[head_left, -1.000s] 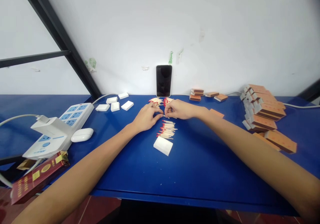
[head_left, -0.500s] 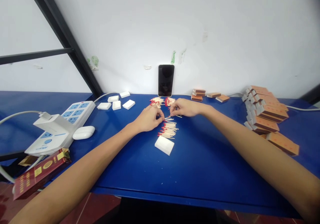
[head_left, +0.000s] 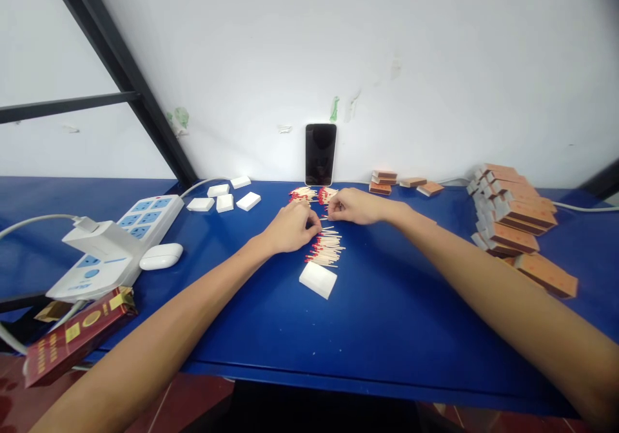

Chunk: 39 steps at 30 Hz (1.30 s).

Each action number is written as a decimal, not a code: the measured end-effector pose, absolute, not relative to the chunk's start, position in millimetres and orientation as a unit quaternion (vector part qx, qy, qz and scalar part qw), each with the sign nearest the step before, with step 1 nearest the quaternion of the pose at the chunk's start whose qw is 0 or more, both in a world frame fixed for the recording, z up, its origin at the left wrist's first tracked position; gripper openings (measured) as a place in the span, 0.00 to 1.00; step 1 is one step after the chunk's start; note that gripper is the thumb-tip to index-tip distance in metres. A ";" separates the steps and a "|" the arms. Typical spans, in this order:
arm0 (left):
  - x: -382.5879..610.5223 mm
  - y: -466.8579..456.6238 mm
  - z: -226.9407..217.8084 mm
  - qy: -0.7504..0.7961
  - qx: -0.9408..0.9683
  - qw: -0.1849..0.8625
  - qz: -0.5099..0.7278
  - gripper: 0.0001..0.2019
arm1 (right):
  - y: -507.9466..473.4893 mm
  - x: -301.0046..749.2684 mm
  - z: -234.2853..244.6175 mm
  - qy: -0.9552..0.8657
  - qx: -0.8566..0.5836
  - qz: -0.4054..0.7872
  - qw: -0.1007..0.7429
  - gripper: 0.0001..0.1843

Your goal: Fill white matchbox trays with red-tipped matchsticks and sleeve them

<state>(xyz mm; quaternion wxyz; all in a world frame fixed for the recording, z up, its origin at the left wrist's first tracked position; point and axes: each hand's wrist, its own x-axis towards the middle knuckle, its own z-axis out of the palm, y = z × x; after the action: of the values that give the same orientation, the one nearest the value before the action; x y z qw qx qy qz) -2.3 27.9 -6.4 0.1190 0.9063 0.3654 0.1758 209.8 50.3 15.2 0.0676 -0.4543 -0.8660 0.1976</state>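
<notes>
Red-tipped matches [head_left: 326, 250] lie in a loose row on the blue table, with a white matchbox tray [head_left: 318, 279] just in front of them. My left hand [head_left: 293, 227] rests left of the row's far end, thumb and forefinger pinched together; what is between them cannot be made out. Beyond it, my right hand [head_left: 355, 206] is closed in a pinch at a single match [head_left: 324, 218], its fingertips partly hiding the stick. Behind my hands are two more match piles, a left pile [head_left: 303, 194] and a right pile [head_left: 327, 194].
A phone [head_left: 320, 154] leans on the wall. Several white trays [head_left: 225, 202] lie back left, near a power strip [head_left: 138, 227], a white earbud case [head_left: 161, 256] and a red box [head_left: 80, 336]. Orange matchbox sleeves [head_left: 525, 214] are stacked at right, with a smaller stack [head_left: 383, 182] at the back.
My right hand has shifted slightly left, and the match that stuck out to the right beneath it no longer shows there. My left hand has moved slightly right.
</notes>
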 end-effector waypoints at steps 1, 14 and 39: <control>-1.0 26.9 -4.8 0.362 0.908 0.124 0.173 0.08 | 50.1 207.7 14.2 -0.867 -0.457 0.189 0.063 0.10; -49.0 56.6 -8.5 0.448 0.873 -0.031 0.191 0.10 | 53.5 216.7 12.2 -0.883 -0.447 0.076 0.123 0.08; -43.3 58.2 -17.3 0.394 0.904 0.015 0.163 0.11 | 27.5 193.0 27.8 -0.900 -0.399 0.173 0.022 0.10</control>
<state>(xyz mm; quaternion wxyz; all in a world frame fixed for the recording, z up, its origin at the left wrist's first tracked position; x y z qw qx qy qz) -43.3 58.2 -17.3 0.0145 0.9044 0.3943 0.1626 193.0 27.5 27.8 0.0221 -0.3988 -0.9003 0.1732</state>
